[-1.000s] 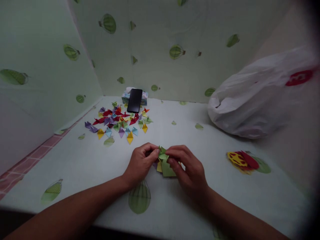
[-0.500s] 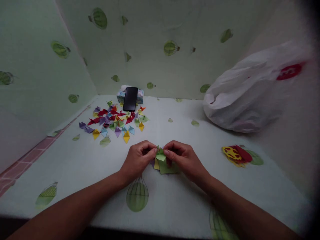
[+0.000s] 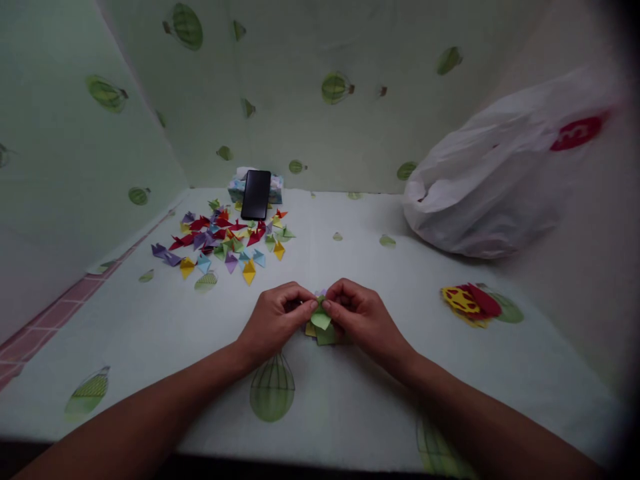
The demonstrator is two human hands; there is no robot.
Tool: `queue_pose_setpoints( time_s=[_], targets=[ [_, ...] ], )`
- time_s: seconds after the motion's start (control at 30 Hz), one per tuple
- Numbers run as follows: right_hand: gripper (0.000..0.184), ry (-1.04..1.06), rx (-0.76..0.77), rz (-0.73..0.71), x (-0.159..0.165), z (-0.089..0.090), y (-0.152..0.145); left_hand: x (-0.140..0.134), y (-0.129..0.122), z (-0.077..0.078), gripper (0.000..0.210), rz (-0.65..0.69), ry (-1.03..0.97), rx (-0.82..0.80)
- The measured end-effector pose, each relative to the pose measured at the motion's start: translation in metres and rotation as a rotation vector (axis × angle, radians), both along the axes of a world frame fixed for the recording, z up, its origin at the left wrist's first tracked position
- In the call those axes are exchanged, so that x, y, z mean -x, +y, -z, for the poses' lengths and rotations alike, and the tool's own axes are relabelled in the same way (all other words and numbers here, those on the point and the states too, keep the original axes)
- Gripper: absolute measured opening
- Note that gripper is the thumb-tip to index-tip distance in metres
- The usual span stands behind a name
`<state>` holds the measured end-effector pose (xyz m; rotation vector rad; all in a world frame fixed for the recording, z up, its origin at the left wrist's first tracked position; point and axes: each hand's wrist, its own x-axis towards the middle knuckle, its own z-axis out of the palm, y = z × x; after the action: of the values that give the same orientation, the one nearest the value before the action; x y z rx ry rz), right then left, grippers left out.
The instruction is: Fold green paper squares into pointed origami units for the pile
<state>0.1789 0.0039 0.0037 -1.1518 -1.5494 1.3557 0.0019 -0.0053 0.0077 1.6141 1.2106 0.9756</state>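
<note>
A small folded piece of green origami paper [image 3: 321, 320] is pinched between my two hands in the middle of the table. My left hand [image 3: 283, 320] grips its left side between thumb and index finger. From the right, my right hand [image 3: 357, 317] pinches the other side, its remaining fingers curled. Beneath lies a small stack of square paper sheets [image 3: 327, 335], green on top with yellow showing at the left; my hands partly cover it. Several folded paper cranes [image 3: 225, 233] in red, purple, yellow, blue and green lie spread at the back left.
A black phone [image 3: 256, 195] leans on a tissue box [image 3: 235, 190] behind the cranes. To the right stands a bulging white plastic bag [image 3: 480, 193]. Red and yellow cut-out pieces [image 3: 470, 303] lie in front of it. A balloon-patterned cover [image 3: 150, 413] spreads over the table.
My thumbs have come closer together on the green paper, and its lower flap now hangs a little lower. The whole view has shifted slightly.
</note>
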Motion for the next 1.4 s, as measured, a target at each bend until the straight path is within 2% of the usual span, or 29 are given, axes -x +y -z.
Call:
queue_pose_setpoints(
  time_s=[0.27,0.57,0.7,0.83,1.4],
  targets=[
    [0.019,0.088,0.102,-0.067,0.0001,-0.0009,-0.0003,-0.0015,0.0,-0.003,0.017,-0.023,-0.057,0.105],
    [0.02,0.164,0.165,-0.128,0.0011,0.0021,-0.0006,-0.0013,0.0002,-0.0007,0.017,-0.01,-0.015,0.118],
    [0.022,0.297,0.243,-0.184,-0.0006,0.004,0.0006,-0.0026,-0.0011,-0.0021,0.018,-0.032,-0.09,0.173],
    [0.02,0.344,0.299,-0.201,-0.0019,0.0073,0.0023,-0.0035,-0.0012,-0.0031,0.019,-0.019,-0.165,0.22],
    [0.021,0.329,0.26,-0.167,-0.0005,0.0064,0.0017,-0.0015,-0.003,0.0001,0.017,0.03,-0.145,0.142]
  ],
)
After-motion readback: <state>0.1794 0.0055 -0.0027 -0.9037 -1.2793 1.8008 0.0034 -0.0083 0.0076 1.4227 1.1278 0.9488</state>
